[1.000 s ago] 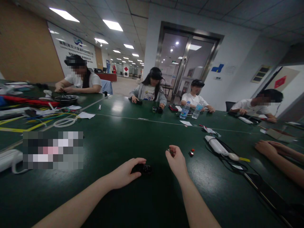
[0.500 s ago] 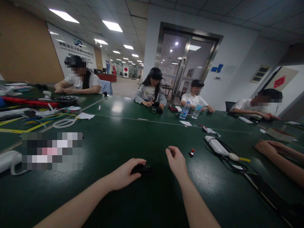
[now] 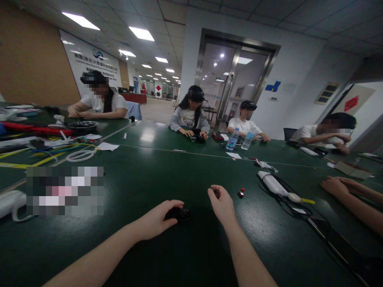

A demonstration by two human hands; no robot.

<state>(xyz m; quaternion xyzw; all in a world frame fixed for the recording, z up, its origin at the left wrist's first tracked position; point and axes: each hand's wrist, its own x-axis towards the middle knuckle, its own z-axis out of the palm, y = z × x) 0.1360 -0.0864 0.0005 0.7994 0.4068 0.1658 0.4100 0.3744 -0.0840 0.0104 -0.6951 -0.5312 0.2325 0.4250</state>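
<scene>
In the head view my left hand (image 3: 158, 218) is closed round one end of a small black object (image 3: 184, 214), low over the green table (image 3: 134, 179). Its thumb lies along the near side and the fingers along the far side; the dark shape does not show its kind. My right hand (image 3: 223, 205) is held apart from it, to the right, with thumb and fingers curled together. Whatever sits between those fingertips is too dark and small to make out. A small red and black piece (image 3: 241, 193) lies on the table just right of my right hand.
To the right lie a white power strip (image 3: 272, 183) with cables and a co-worker's hands (image 3: 338, 187). Two water bottles (image 3: 232, 139) stand farther back. Coiled white cable (image 3: 80, 156) and loose wires lie left. Several people sit round the table.
The black object in my left hand has turned slightly. My right hand has barely moved. At the far right, a co-worker has raised an arm toward their head.
</scene>
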